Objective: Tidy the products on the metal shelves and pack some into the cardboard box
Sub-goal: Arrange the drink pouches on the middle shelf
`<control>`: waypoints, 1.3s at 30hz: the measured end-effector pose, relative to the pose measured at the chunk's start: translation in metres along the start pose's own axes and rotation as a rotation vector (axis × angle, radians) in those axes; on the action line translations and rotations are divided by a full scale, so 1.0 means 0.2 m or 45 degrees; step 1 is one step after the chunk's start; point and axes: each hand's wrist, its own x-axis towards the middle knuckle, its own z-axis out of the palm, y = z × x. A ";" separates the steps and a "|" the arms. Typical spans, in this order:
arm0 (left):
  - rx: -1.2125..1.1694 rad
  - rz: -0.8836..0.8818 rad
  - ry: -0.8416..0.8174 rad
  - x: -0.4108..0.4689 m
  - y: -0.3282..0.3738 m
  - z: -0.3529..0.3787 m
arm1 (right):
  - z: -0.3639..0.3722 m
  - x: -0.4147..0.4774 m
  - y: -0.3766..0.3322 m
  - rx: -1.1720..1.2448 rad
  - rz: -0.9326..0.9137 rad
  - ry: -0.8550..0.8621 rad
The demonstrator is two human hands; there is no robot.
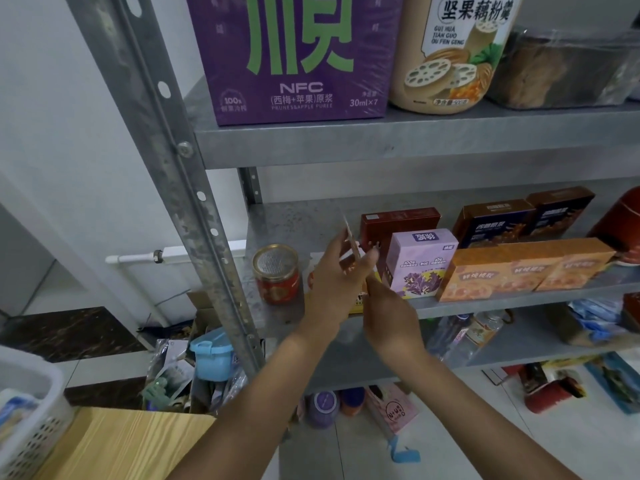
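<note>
On the middle metal shelf (294,216) my left hand (334,282) pinches a thin flat packet (350,239) and holds it upright, edge-on to me. Just below, my right hand (389,315) grips the packet's yellow lower end (360,304). A red can with a gold lid (276,273) stands to the left of my hands. To their right stand a pink-purple box (420,263), a row of orange boxes (519,268), a dark red box (398,221) and dark blue boxes (495,220). The cardboard box (199,301) sits on the floor behind the shelf post, stuffed with items.
The upper shelf carries a purple NFC box (294,57), a beige jar (457,50) and a clear tub (561,67). The steel post (194,209) rises left of my hands. Bottles and bags fill the lower shelf (502,344); a white basket (31,420) and wooden board (121,445) lie bottom left.
</note>
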 end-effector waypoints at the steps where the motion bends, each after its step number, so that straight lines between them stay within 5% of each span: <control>1: 0.010 0.011 0.077 0.01 -0.01 0.00 | 0.01 0.00 0.01 0.067 -0.037 -0.025; 4: -0.029 -0.053 0.208 0.04 -0.02 -0.05 | 0.01 0.00 0.04 0.655 -0.153 -0.084; 7: -0.134 -0.150 0.119 0.06 -0.02 -0.11 | -0.03 0.01 0.08 1.329 -0.017 -0.042; 11: -0.082 -0.251 0.072 0.09 -0.03 -0.13 | -0.01 0.05 0.06 1.555 0.250 -0.183; 16: -0.097 -0.294 0.143 0.16 -0.04 -0.19 | 0.06 0.07 0.06 1.504 0.263 -0.207; 25: 0.316 -0.204 0.187 0.32 -0.02 -0.21 | 0.13 0.15 0.09 1.288 0.095 -0.198; 30: 0.383 -0.207 0.107 0.45 -0.04 -0.17 | 0.22 0.18 0.23 0.876 0.101 0.116; 39: 0.832 -0.217 -0.024 0.55 -0.19 -0.03 | 0.28 0.25 0.25 0.146 0.330 -0.053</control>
